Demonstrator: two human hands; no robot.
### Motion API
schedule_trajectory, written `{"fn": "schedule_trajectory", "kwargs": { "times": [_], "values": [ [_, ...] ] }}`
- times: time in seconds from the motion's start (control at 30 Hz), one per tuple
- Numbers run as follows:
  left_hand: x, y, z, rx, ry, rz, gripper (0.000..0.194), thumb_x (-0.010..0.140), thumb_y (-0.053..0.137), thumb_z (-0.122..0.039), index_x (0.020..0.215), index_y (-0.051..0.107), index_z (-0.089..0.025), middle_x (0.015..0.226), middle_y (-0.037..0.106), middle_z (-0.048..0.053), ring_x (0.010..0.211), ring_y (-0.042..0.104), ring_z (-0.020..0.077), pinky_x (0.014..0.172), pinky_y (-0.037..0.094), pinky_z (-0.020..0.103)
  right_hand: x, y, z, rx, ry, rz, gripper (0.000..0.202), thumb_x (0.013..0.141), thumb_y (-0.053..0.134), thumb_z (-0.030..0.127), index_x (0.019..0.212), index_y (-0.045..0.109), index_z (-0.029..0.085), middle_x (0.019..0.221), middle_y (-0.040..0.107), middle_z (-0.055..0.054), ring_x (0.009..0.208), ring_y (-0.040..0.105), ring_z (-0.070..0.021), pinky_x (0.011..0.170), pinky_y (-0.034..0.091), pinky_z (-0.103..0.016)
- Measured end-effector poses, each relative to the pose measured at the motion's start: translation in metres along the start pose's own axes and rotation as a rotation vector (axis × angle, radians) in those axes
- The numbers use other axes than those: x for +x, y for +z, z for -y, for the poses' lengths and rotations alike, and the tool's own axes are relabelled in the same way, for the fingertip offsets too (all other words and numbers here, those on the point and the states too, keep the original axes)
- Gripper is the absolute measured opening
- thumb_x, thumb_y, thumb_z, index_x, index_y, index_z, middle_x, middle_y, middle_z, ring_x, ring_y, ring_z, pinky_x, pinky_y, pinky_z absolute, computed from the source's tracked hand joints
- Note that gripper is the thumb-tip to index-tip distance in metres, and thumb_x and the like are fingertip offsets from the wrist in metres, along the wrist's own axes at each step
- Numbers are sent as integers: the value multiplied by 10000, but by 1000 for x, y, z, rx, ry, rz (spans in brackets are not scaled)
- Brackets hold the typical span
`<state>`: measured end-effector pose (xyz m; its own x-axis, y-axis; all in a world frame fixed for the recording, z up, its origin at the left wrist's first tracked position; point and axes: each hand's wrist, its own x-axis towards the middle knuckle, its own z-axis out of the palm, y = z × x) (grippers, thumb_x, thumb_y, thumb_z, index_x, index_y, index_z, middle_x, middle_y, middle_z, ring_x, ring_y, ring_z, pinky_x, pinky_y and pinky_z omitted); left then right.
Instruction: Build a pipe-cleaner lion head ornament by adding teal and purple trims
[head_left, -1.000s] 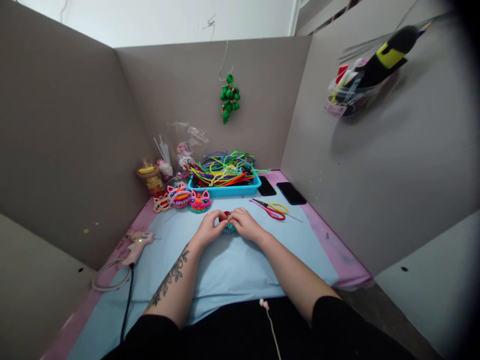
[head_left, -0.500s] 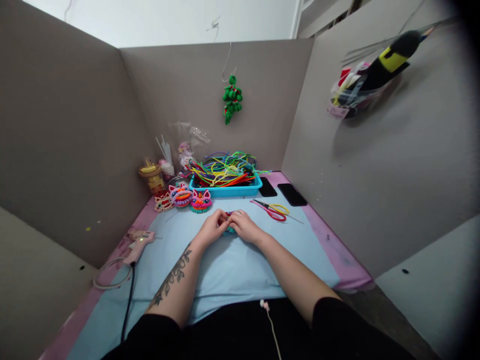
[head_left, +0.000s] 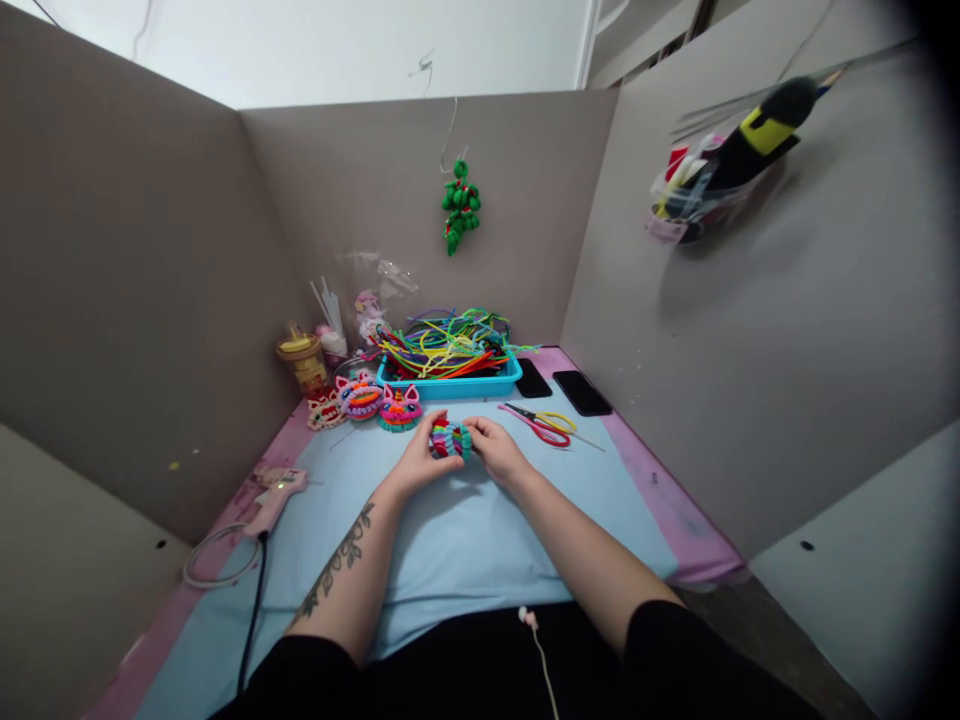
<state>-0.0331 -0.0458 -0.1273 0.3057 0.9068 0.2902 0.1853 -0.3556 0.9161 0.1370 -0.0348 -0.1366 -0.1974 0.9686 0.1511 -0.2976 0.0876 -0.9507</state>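
Between my hands is a small rounded pipe-cleaner piece (head_left: 451, 439), striped in teal, red, green and purple. My left hand (head_left: 421, 455) cups its left side, with the thumb along the bottom and the fingers behind the top. At its right edge, the fingertips of my right hand (head_left: 495, 448) pinch the teal rim; the other fingers are curled. The piece is held just above the blue cloth (head_left: 480, 540). Several finished pipe-cleaner animal heads with pink ears, one of them a pink and orange head (head_left: 400, 408), sit beyond my left hand.
A blue tray (head_left: 450, 388) heaped with coloured pipe cleaners stands at the back. Scissors (head_left: 541, 424) and two phones, including a black phone (head_left: 582, 393), lie to the right. On the left are a pink glue gun (head_left: 276, 500) with its cord and a lidded cup (head_left: 304, 362). Grey panels surround the table.
The piece has been turned and lifted slightly, so its striped side now shows. My hands have moved apart, the left now cupping it and the right at its edge.
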Motion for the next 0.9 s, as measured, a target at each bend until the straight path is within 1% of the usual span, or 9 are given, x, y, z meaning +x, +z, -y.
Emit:
{"fn": "schedule_trajectory", "kwargs": {
  "times": [0.1, 0.27, 0.4, 0.5, 0.6, 0.67, 0.73, 0.83, 0.9],
  "values": [
    [0, 1, -2, -17, -34, 4, 790, 649, 762, -334, 1331, 383, -213, 1298, 461, 133, 1130, 520, 265, 921, 451, 368, -3, 2, 4, 108, 65, 16, 330, 649, 691, 472, 762, 584, 181, 687, 574, 14, 642, 512, -128, 649, 412, -266],
    [-1, -2, -8, -42, -37, 50, 793, 623, 781, -319, 1320, 416, -228, 1298, 477, 120, 1073, 556, 253, 883, 480, 355, -6, -1, 14, 192, 146, 67, 333, 587, 767, 434, 638, 582, 162, 621, 560, 17, 602, 500, -116, 619, 413, -257],
    [-1, -5, -9, -70, -39, 105, 788, 636, 778, -310, 1331, 418, -217, 1299, 487, 124, 1062, 567, 252, 871, 484, 347, -8, -2, 17, 220, 182, 117, 337, 555, 806, 407, 645, 606, 153, 603, 573, 15, 576, 498, -109, 608, 403, -251],
    [-1, -8, -9, -124, -53, 113, 796, 643, 776, -316, 1346, 414, -219, 1334, 478, 120, 1093, 556, 257, 891, 469, 339, -8, 0, 17, 236, 195, 142, 339, 564, 807, 413, 670, 623, 149, 610, 590, 7, 582, 512, -116, 620, 404, -259],
    [1, -9, -9, -212, -82, 79, 752, 674, 749, -375, 1332, 433, -196, 1290, 528, 122, 1102, 551, 255, 895, 459, 327, -8, -1, 17, 248, 183, 137, 323, 599, 784, 425, 718, 644, 160, 668, 625, -2, 638, 546, -133, 657, 413, -274],
    [3, -7, -10, -269, -167, 21, 710, 703, 704, -453, 1309, 452, -184, 1207, 585, 126, 1038, 580, 248, 815, 487, 313, -8, -2, 18, 247, 168, 146, 319, 629, 763, 430, 782, 665, 167, 742, 654, -13, 713, 574, -148, 696, 416, -281],
    [4, -6, -12, -298, -283, -55, 671, 719, 655, -529, 1273, 482, -194, 1120, 625, 115, 939, 608, 233, 686, 501, 286, -8, -4, 18, 239, 173, 188, 339, 636, 762, 418, 846, 675, 167, 784, 669, -23, 734, 585, -147, 696, 415, -274],
    [4, -5, -16, -318, -387, -115, 593, 728, 610, -585, 1186, 549, -214, 1061, 641, 89, 863, 608, 210, 588, 486, 253, -7, -6, 15, 239, 253, 225, 362, 585, 801, 371, 849, 671, 159, 688, 649, -4, 559, 525, -95, 556, 374, -222],
    [3, -6, -18, -354, -417, -112, 568, 726, 600, -602, 1143, 578, -217, 1045, 644, 79, 854, 606, 203, 579, 486, 249, -6, -6, 12, 246, 298, 194, 342, 561, 812, 343, 808, 663, 159, 608, 615, 22, 468, 460, -65, 484, 327, -201]
  ]
}}
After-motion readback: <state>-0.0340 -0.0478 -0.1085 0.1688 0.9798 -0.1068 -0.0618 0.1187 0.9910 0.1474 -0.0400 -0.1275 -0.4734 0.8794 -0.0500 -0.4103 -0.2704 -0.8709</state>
